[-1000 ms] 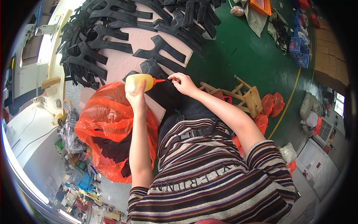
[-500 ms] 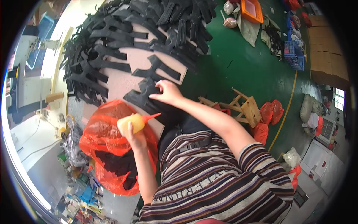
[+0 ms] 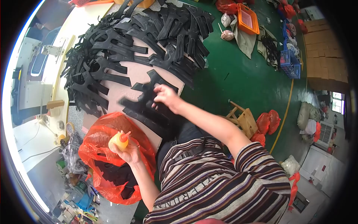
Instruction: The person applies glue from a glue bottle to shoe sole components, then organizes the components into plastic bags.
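My left hand (image 3: 128,152) is wrapped round a yellow squeeze bottle (image 3: 118,142) with a red nozzle, above the red plastic bag. My right hand (image 3: 167,98), its fingers curled, is at a black forked cut-out piece (image 3: 140,105) whose left end is smeared by motion; the fingertips' contact is partly hidden. Just beyond it lies another black piece (image 3: 152,76) on the pale pink board (image 3: 136,71). A further black strip (image 3: 145,120) rests at the board's near edge, close to my lap.
Heaps of similar black pieces (image 3: 112,39) cover the board's far and left sides. The open red bag (image 3: 93,138) holds dark material. A wooden stool (image 3: 246,121) and red bags (image 3: 268,121) stand at the right on the green floor. An orange basket (image 3: 248,20) is farther off.
The bottle has tipped, its nozzle swinging from pointing right to upward, and moved left and down. My right hand has shifted slightly right; the black piece by it has moved, showing the strip beneath.
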Demonstrator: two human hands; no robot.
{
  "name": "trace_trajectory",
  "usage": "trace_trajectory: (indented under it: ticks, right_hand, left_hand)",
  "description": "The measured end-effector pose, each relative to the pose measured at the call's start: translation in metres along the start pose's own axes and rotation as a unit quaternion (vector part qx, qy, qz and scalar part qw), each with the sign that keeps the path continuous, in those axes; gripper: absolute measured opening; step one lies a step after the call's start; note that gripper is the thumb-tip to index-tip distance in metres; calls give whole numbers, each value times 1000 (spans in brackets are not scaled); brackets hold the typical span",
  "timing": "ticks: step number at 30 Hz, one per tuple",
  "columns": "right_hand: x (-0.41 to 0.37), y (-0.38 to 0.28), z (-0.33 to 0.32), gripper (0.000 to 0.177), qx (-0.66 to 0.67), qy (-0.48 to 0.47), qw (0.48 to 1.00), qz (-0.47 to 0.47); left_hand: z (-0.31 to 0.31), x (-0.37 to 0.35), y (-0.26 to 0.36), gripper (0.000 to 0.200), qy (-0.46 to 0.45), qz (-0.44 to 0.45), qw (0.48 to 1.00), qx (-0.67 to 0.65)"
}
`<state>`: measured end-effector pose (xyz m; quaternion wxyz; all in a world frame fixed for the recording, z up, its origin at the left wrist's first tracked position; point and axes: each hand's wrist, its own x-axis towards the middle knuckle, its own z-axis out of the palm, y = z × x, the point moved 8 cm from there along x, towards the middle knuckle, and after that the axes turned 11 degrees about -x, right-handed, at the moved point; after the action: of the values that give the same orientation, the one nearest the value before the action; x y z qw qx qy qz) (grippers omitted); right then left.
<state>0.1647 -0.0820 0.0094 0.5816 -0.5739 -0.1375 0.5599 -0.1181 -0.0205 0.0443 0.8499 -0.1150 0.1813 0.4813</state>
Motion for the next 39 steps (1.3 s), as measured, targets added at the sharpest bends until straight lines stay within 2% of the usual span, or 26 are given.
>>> trace_trajectory:
  ticks: [2, 4, 5, 6, 7, 8, 9, 10, 12, 14, 15, 16, 17, 19, 21, 25, 26, 29, 33, 36, 39]
  right_hand:
    - [12, -43, -42, 37, 75, 35, 996, -26]
    - [49, -69, -100, 37, 38, 103, 991, -75]
    - [58, -85, -117, 40, -14, 74, 996, -37]
    - [84, -92, -149, 43, -112, 115, 982, -97]
    - [103, -92, -170, 46, -206, 153, 953, -159]
    - [100, -99, -182, 48, -395, 245, 870, -163]
    - [96, -108, -183, 50, -564, 326, 740, -165]
    - [83, -116, -159, 51, -560, 354, 713, -228]
    - [53, -95, -94, 39, -530, 224, 744, -338]
    - [11, -54, -24, 38, -539, 91, 786, -290]
    - [-6, -28, 0, 43, -558, 42, 783, -271]
    - [-22, -10, 20, 48, -591, 29, 740, -318]
    - [-26, 14, 29, 52, -635, -4, 720, -279]
    - [-29, 34, 33, 51, -643, -13, 724, -249]
    - [-25, 37, 24, 51, -599, 21, 771, -217]
    - [-25, 34, 20, 50, -590, 25, 776, -219]
    - [-25, 35, 20, 50, -591, 26, 777, -216]
    - [-25, 36, 21, 50, -593, 30, 776, -212]
    - [-25, 37, 21, 51, -592, 34, 776, -213]
    - [-23, 40, 20, 50, -598, 24, 778, -190]
    - [-23, 40, 19, 50, -597, 20, 781, -184]
  left_hand:
    - [4, -2, 2, 57, -1, -4, 1000, -12]
    - [2, -4, 10, 57, 7, 6, 1000, -6]
    - [-4, -3, 15, 57, 10, 14, 1000, -11]
    - [-7, -1, 18, 57, 16, 27, 999, -3]
    - [-8, 1, 21, 57, 23, 40, 999, 5]
    - [-5, 2, 23, 56, 23, 58, 997, 45]
    - [-2, 5, 24, 55, 22, 73, 994, 84]
    - [-1, 9, 30, 53, 32, 98, 985, 139]
    - [3, 21, 40, 46, 43, 155, 950, 268]
    - [8, 35, 50, 39, 51, 220, 901, 371]
    - [12, 42, 53, 36, 59, 256, 875, 408]
    - [3, 52, 61, 35, 81, 261, 865, 421]
    - [7, 60, 62, 34, 62, 280, 850, 442]
    - [10, 70, 64, 32, 57, 290, 842, 452]
    - [11, 73, 62, 30, 60, 279, 849, 444]
    - [14, 84, 54, 30, 45, 266, 858, 438]
    - [8, 90, 56, 35, 41, 277, 854, 438]
    - [-4, 96, 62, 41, 83, 304, 829, 461]
    - [-8, 93, 58, 43, 112, 296, 850, 421]
    - [0, 87, 47, 43, 61, 252, 862, 436]
    - [-9, 80, 41, 41, 83, 240, 860, 443]
